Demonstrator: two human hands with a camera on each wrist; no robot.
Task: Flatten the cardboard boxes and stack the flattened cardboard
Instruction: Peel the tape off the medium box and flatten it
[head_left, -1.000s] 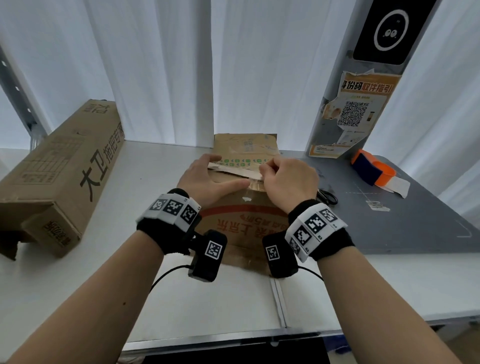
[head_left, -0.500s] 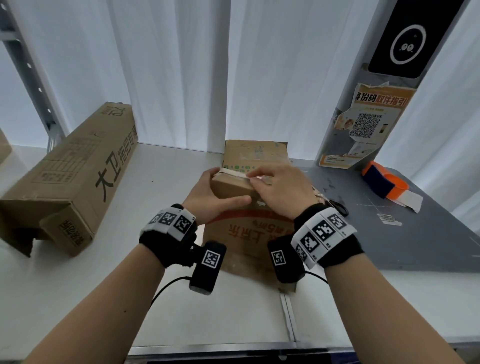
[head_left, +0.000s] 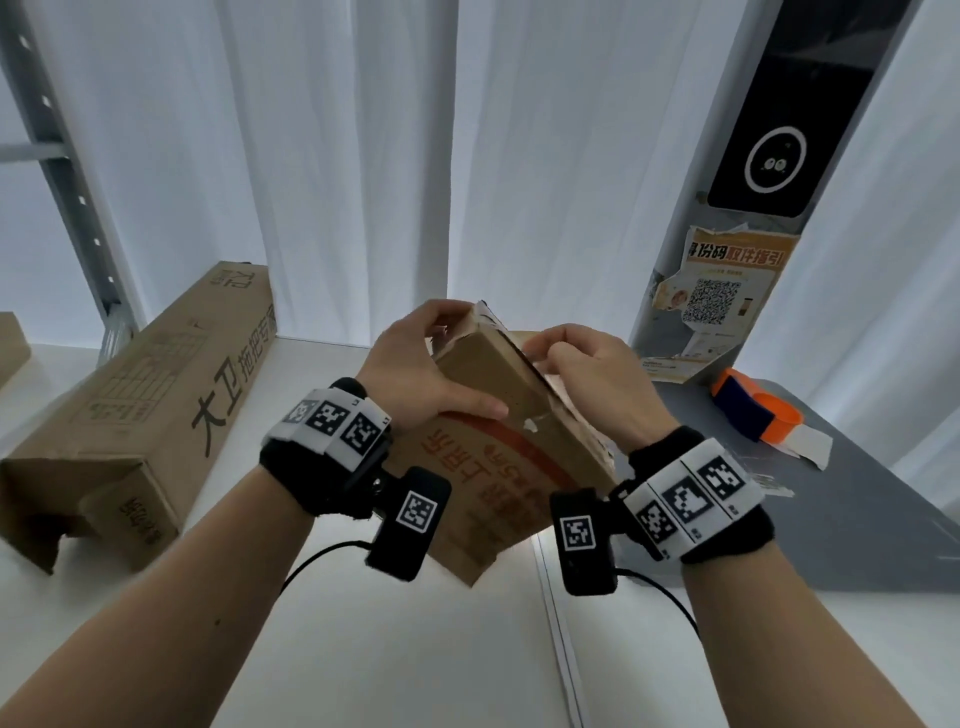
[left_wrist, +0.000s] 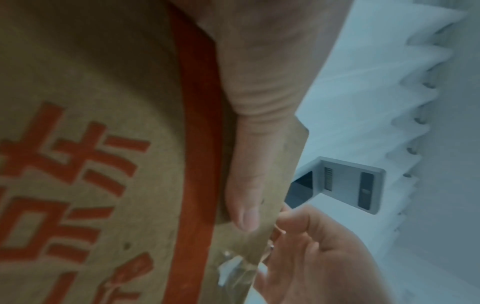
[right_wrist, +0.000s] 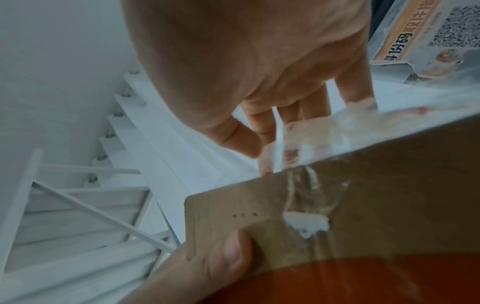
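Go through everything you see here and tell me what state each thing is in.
Small box: lifted, tilted, not flattened.
Tape: partly peeled.
Left hand: grips the small box.
Right hand: pinches the tape.
Long box: lying on the table, near end open.
Tape roll: lying untouched.

Two cardboard boxes (head_left: 498, 441) (head_left: 140, 405), one tape roll (head_left: 756, 415)

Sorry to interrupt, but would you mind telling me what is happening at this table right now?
A person is breaking down a small brown cardboard box with red print, held tilted above the white table. The left hand grips its upper end, thumb across the front, while the right hand pinches clear tape at the top edge. A long brown cardboard box lies unflattened to the left.
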